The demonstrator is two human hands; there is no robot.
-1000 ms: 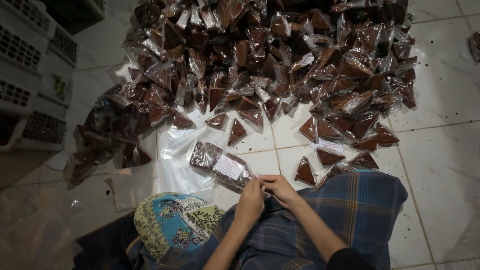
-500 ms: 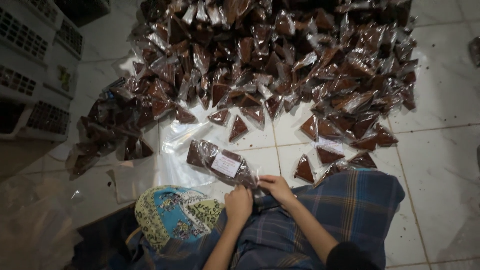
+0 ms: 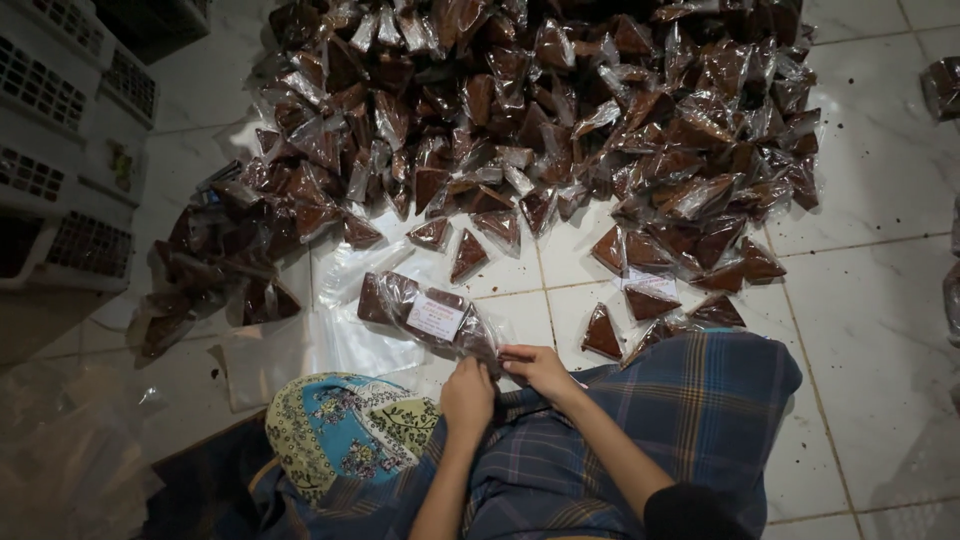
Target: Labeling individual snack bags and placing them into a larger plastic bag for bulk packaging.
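Blue plaid sarong (image 3: 640, 440), dark sleeve (image 3: 690, 512)

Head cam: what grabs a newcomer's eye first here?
The big heap of small clear packets with dark brown triangular pieces, spread across the white tiled floor in the upper half. Below it, at centre, the left hand and right hand pinch the near end of a longer clear bag of brown pieces with a white label. White slotted crates stand at the left edge.
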